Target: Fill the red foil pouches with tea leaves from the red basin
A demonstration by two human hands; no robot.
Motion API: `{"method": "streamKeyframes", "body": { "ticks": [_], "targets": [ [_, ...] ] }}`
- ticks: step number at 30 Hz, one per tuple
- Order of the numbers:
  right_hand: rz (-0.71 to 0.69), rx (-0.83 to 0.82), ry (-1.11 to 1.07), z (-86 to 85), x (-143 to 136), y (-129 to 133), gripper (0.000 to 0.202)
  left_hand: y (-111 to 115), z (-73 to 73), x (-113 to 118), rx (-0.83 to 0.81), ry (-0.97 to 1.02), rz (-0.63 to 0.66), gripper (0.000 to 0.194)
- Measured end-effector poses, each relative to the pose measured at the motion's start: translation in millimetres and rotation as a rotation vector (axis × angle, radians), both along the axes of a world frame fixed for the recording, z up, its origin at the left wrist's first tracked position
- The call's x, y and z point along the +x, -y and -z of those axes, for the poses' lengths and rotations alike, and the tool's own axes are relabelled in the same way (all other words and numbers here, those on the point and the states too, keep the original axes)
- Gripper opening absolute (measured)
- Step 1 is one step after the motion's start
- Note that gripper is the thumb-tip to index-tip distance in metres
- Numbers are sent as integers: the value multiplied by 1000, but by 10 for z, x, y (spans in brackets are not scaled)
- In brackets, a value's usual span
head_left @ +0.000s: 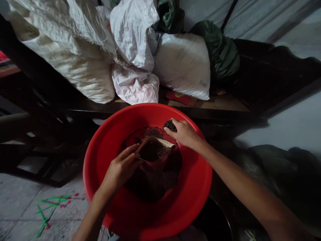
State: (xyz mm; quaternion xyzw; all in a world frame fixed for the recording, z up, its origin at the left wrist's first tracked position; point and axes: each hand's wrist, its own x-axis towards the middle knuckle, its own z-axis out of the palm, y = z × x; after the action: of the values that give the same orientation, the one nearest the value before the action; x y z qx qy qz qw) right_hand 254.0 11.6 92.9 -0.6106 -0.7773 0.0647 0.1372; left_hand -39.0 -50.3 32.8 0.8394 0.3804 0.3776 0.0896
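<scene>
A large red basin (100, 147) holds dark soil (152, 132) and an open-topped bag (155, 167) with dark material inside. At the bag's left rim is my left hand (122, 165), its fingers closed on the edge. My right hand (182, 132) is closed around a clump of dark, crumbly soil (170, 126), above the basin's right back part, just beyond the bag's pale folded rim. The lower part of the bag is in shadow and hard to make out.
White sacks (182, 63) and dark green bags (220, 50) stand on a wooden bench (223, 102) behind the basin. Green sticks with red tips (52, 207) lie on the tiled floor at left. A dark round container (215, 217) is at lower right.
</scene>
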Motion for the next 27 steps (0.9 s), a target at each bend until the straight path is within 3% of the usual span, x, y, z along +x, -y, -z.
{"method": "streamKeyframes", "body": {
  "ticks": [3,5,7,9,11,13,17,19,21,23,27],
  "targets": [
    [11,-226,144,381,197,4,60,-13,-17,16,11,-58,19,21],
    [-16,-226,107,527,288,97,64,-29,-37,22,11,-128,31,22],
    [-71,-81,-124,515,344,227,47,-55,-61,15,22,-186,43,21],
    [-239,50,-369,391,356,354,38,-85,-84,-3,17,-214,56,21],
    [-444,66,-416,255,316,444,31,-115,-95,-16,-17,-223,76,24],
    [-537,28,-335,184,238,477,19,-139,-78,-2,-4,-212,81,26],
    [-404,-25,-318,239,95,409,13,-183,57,102,162,-59,-94,17],
    [-330,-44,-274,279,54,350,17,-217,121,128,83,-21,-167,21],
    [-314,-96,-202,295,29,299,34,-250,133,81,-39,-56,-168,29],
    [-343,-127,-187,302,21,279,28,-251,84,-34,-46,-104,-130,28],
    [-419,109,-282,407,71,399,23,-106,-42,-253,118,-182,-30,18]
  ]
}}
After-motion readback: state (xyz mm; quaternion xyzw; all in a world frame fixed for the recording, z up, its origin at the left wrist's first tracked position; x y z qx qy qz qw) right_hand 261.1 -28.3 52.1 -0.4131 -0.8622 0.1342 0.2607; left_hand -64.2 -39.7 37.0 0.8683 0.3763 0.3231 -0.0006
